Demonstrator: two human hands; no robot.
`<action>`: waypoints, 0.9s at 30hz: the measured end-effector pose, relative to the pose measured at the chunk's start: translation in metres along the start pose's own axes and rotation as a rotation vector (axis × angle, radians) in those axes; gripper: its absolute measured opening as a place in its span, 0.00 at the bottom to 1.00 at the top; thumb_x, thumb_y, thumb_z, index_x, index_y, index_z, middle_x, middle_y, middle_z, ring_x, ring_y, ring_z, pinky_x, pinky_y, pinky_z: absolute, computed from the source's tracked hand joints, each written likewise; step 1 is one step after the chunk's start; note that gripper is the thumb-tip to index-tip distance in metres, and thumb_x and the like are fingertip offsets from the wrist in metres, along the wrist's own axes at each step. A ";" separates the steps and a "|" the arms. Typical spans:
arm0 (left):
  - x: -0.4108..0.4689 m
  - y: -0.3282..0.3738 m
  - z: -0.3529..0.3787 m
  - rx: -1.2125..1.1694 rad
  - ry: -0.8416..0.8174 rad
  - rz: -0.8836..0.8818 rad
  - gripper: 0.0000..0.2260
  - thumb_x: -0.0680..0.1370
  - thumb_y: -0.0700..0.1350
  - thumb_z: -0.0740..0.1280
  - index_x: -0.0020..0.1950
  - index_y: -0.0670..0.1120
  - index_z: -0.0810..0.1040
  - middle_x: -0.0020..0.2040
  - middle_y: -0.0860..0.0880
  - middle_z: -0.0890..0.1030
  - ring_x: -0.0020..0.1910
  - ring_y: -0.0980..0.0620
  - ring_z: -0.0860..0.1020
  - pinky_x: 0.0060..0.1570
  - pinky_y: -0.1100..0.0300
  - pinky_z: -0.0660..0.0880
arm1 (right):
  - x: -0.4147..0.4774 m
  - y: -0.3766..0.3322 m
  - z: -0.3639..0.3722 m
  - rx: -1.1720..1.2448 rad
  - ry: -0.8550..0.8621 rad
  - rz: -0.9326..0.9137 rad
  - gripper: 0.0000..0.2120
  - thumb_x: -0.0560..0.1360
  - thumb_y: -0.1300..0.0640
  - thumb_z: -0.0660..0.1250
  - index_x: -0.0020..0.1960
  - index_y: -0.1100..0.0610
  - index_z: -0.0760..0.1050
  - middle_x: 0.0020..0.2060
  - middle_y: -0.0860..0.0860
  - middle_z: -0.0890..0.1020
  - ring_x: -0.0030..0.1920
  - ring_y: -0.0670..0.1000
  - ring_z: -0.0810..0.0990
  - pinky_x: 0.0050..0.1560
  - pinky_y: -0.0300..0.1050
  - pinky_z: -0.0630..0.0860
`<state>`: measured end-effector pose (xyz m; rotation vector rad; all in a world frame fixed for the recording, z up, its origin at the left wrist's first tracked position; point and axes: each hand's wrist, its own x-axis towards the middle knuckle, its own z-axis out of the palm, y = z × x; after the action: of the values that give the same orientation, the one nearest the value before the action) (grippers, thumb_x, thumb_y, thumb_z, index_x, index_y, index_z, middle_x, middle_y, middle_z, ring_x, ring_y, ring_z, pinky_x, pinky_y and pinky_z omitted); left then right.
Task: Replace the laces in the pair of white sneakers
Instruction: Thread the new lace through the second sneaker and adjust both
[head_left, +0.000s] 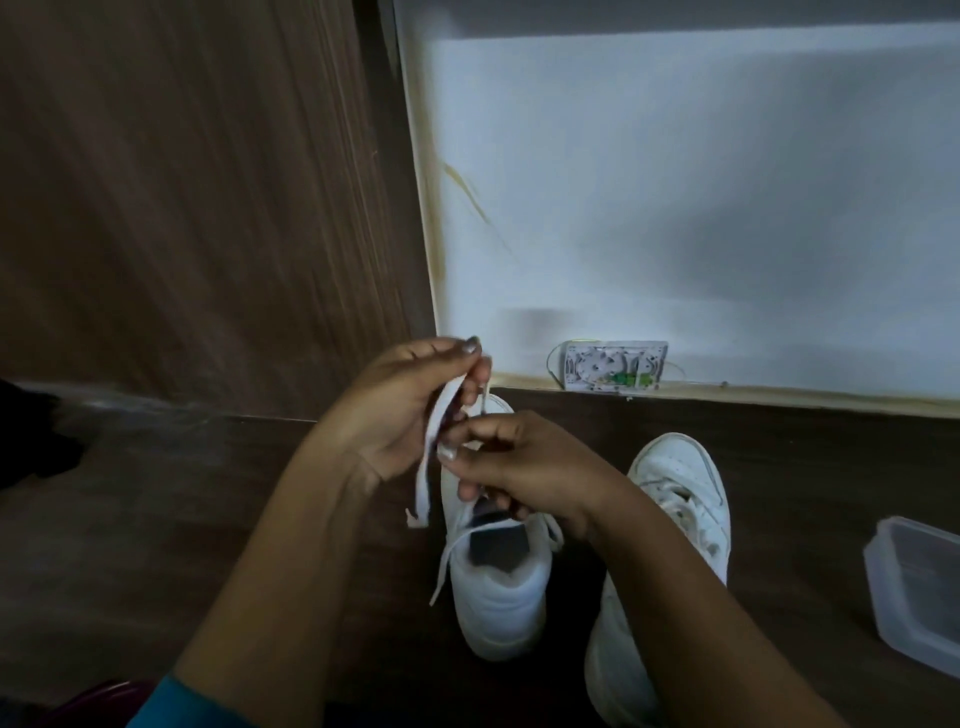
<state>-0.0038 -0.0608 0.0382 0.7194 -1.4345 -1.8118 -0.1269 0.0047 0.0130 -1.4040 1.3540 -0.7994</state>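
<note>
Two white sneakers stand on the dark wooden floor, toes toward the wall. The left sneaker (498, 597) is under my hands; the right sneaker (680, 499) is partly hidden by my right forearm. My left hand (400, 410) pinches a flat white lace (431, 457) at its upper part, and the lace's free end hangs down to the left of the shoe. My right hand (524, 467) rests over the left sneaker's tongue area, with its thumb and fingers closed on the same lace. Another stretch of lace trails off the shoe's left side.
A clear plastic container (914, 587) sits on the floor at the right edge. A small open white box with wiring (613, 366) is mounted low on the white wall (675, 208). A wooden panel (197, 208) rises on the left.
</note>
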 end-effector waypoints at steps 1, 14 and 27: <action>0.000 0.005 0.002 -0.032 0.002 0.042 0.10 0.70 0.44 0.66 0.29 0.45 0.79 0.28 0.49 0.74 0.29 0.55 0.71 0.29 0.63 0.70 | 0.000 -0.001 -0.001 0.051 0.032 -0.010 0.05 0.74 0.48 0.68 0.47 0.48 0.78 0.31 0.48 0.79 0.25 0.42 0.70 0.26 0.34 0.65; -0.004 0.020 0.010 -0.063 0.038 0.248 0.16 0.79 0.34 0.55 0.63 0.48 0.72 0.39 0.49 0.83 0.33 0.54 0.78 0.36 0.62 0.75 | -0.005 0.021 -0.047 -0.383 0.295 0.176 0.13 0.77 0.60 0.62 0.36 0.63 0.77 0.31 0.58 0.82 0.32 0.57 0.82 0.38 0.48 0.80; 0.012 -0.047 -0.012 1.044 0.171 -0.173 0.11 0.73 0.48 0.71 0.50 0.49 0.71 0.41 0.50 0.76 0.40 0.51 0.75 0.45 0.53 0.74 | 0.011 0.033 -0.033 -0.213 0.353 0.176 0.23 0.80 0.56 0.52 0.30 0.54 0.77 0.32 0.51 0.79 0.33 0.49 0.75 0.30 0.32 0.66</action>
<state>-0.0102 -0.0706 -0.0099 1.4836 -2.2192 -0.9553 -0.1663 -0.0086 -0.0106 -1.3205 1.8537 -0.8304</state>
